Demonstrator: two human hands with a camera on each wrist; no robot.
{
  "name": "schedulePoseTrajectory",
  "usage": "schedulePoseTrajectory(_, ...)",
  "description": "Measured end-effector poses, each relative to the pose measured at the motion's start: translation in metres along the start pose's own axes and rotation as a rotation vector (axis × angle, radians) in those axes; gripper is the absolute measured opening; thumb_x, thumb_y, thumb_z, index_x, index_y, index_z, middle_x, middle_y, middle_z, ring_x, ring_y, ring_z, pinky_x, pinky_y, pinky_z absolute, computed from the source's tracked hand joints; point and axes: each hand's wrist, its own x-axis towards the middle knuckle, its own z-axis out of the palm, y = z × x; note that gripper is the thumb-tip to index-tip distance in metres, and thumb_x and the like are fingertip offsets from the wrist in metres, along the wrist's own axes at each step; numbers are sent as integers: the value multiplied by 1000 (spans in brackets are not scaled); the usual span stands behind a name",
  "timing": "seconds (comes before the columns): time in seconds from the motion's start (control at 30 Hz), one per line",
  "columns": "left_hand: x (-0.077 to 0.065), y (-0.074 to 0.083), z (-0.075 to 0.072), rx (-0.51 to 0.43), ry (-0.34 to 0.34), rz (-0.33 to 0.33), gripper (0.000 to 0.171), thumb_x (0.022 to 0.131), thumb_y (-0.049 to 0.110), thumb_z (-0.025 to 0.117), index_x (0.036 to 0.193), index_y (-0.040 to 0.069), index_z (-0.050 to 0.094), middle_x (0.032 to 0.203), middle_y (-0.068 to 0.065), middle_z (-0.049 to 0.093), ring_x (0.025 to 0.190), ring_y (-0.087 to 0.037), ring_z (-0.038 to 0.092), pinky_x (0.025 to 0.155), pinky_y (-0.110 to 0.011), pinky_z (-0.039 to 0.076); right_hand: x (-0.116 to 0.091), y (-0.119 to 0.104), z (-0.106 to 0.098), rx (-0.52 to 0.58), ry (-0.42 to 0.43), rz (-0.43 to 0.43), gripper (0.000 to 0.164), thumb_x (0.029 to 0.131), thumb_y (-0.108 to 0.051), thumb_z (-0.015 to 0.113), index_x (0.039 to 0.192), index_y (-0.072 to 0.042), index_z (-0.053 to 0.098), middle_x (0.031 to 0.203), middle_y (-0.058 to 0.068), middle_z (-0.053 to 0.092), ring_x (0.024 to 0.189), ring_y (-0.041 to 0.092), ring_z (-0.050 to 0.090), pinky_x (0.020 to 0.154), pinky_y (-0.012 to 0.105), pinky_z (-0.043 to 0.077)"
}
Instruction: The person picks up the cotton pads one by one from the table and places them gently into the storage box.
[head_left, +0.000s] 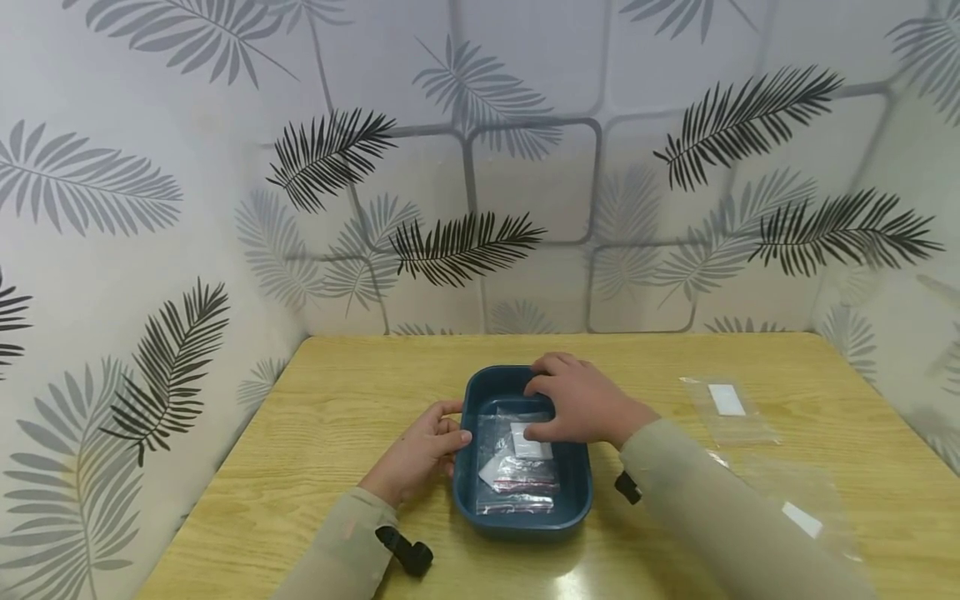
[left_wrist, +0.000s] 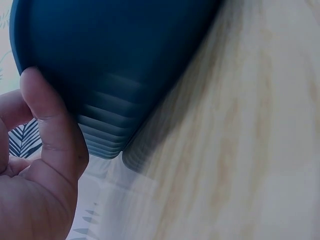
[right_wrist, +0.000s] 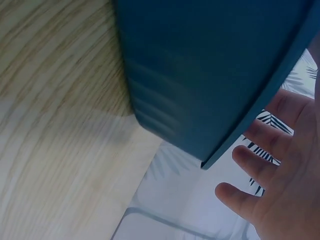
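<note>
Head view, L to R: L hand (head_left: 416, 450) has its grip on the blue tray's (head_left: 525, 533) left rim, thumb at rim, fingers outside. Tray sits mid-worktop (head_left: 337, 400), btwn left & right edges, w/ clear bags (head_left: 517, 502) & white pieces (head_left: 534, 451) inside. R hand (head_left: 577, 404) is over tray's far right part, grip wide; can't tell if thumb touches a bag. Twd worktop's right edge: far bag (head_left: 738, 429) nr far right corner, near bag (head_left: 813, 492) closer in.
</note>
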Motion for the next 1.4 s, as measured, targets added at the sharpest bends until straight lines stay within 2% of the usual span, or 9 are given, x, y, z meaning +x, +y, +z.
schedulePoseTrajectory(0.2, 1, -1, 0, -1, -2, 1, 56, 102, 14, 63, 151, 6, 36, 98, -9, 55, 71, -20, 49, 60, -29, 49, -8, 10, -1, 12, 31, -19, 56, 81, -56, 76, 119, -15, 72, 142, 12, 52, 135, 37, 43, 107, 58, 38)
schedulePoseTrajectory(0.5, 1, -1, 0, 3, 5, 1, 57, 101, 15, 64, 150, 6, 36, 97, -9, 54, 71, -20, 49, 60, -29, 48, -24, 42, -1, 60, 32, 84, 59, 83, -55, 76, 126, -16, 69, 145, 14, 49, 135, 38, 43, 107, 58, 38)
schedulePoseTrajectory(0.77, 0, -1, -1, 6, -2, -2, 56, 102, 14, 62, 151, 6, 36, 97, -9, 55, 70, -19, 49, 61, -29, 48, -45, 75, -6, 53, 45, 105, 64, 84, -50, 76, 136, -15, 64, 144, 20, 50, 133, 44, 43, 104, 61, 40)
schedulePoseTrajectory(1.07, 0, 1, -1, 3, -2, 2, 57, 102, 15, 63, 151, 5, 36, 97, -9, 55, 71, -20, 49, 61, -29, 48, -74, 127, -9, 102, -2, 219, 71, 86, -49, 76, 143, -10, 58, 148, 28, 42, 135, 53, 36, 100, 68, 38)
schedulePoseTrajectory(1.4, 1, -1, -2, 8, -11, 3, 59, 102, 15, 62, 152, 4, 34, 97, -9, 55, 70, -19, 48, 60, -29, 48, -108, 192, -8, 56, -6, 274, 75, 84, -44, 78, 141, 0, 55, 142, 39, 41, 126, 60, 38, 99, 75, 32)
